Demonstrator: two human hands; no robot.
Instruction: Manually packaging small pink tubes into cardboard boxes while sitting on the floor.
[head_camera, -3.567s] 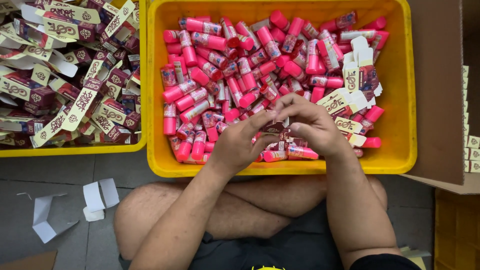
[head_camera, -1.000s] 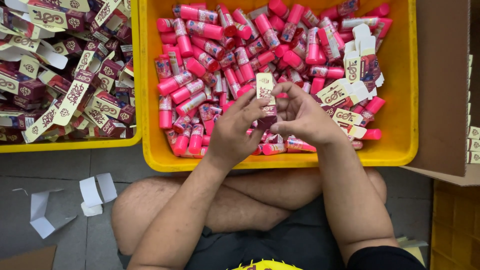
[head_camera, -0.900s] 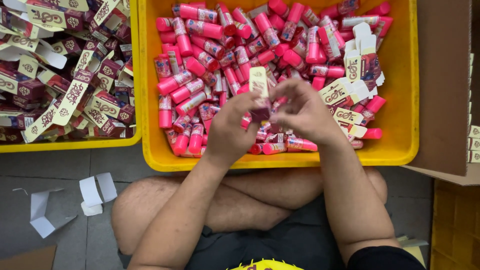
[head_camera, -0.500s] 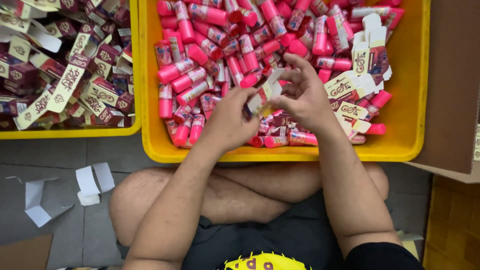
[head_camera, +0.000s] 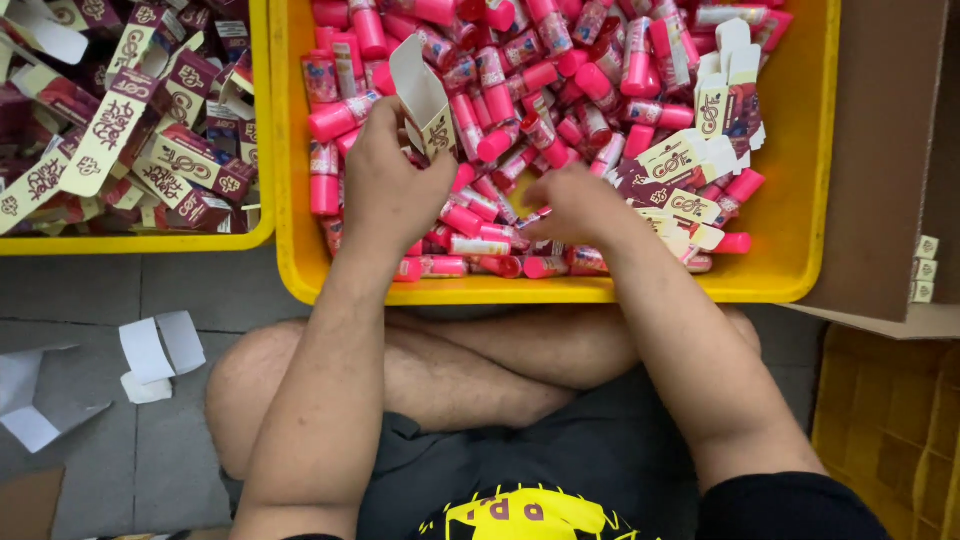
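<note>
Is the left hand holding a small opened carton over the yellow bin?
Yes, the left hand grips a small carton with its top flap open, above the pink tubes in the yellow bin.

Black shirt, yellow print; dark shorts

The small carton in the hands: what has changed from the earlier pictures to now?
The hands have parted. The left hand alone now lifts the small carton, flap open; the right hand let go and moved down onto the pink tubes. The yellow crate stays full.
</note>
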